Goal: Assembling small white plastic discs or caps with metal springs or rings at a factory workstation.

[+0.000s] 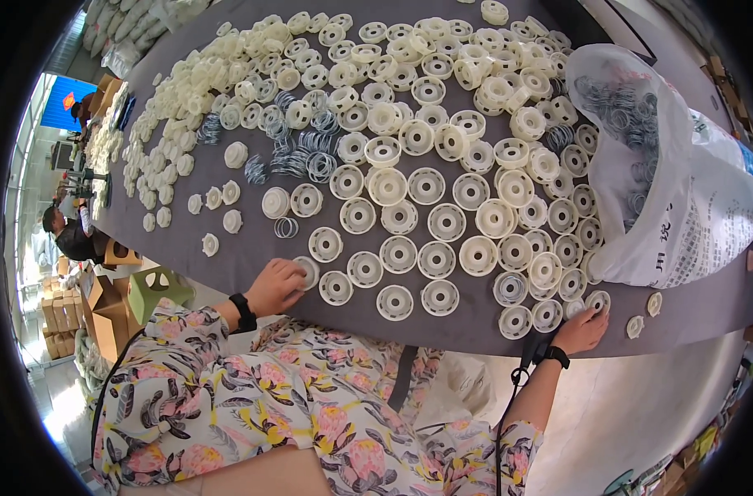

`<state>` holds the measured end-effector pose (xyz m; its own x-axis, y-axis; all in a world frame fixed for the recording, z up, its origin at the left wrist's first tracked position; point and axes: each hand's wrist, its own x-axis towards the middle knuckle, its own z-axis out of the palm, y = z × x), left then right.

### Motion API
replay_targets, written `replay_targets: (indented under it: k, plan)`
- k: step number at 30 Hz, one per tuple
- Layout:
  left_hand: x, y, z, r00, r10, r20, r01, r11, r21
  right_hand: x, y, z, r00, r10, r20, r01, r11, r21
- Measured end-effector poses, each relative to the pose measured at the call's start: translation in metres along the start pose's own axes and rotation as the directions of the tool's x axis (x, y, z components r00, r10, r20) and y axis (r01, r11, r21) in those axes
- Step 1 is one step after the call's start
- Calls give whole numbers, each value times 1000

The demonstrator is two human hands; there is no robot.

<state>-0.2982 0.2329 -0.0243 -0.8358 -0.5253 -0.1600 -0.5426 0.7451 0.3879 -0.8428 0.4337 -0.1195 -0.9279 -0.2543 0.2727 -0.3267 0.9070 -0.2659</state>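
Near the table's front edge, my left hand (279, 287) grips a round whitish plastic cap (308, 272) by its left side, fingers bent around its rim. Farther right, my right hand (581, 332) has its fingers closed on a round white plastic ring piece (597, 302); the thumb's hold is partly hidden. Between the hands, similar plastic rings (395, 302) lie flat in loose rows, hollow side up. One ring (510, 288) has a metal coil spring in it. Behind my left hand, a loose coil spring (286, 227) rests beside a domed white cap (276, 202).
Heaps of white plastic parts (269, 41) cover the far table, with clusters of springs (314, 149) among them. A plastic bag of springs (641, 248) stands on the right. Smaller caps (232, 221) lie at left. Another person (71, 236) and cardboard boxes (104, 310) are off the left side.
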Motion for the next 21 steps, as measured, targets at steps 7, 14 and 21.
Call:
replay_targets:
  k: [7,14,21]
  plan:
    - [124,-2,-28,983,52,-175,-59,998,-36,-1,3,-2,1000,8,6,-8,1000,-5]
    - [225,13,-18,978,148,-149,-121,977,176,2,6,2,999,-13,-34,12,999,-31]
    - [208,17,-13,984,88,-152,-82,996,44,-1,3,2,997,-52,-55,49,997,-52]
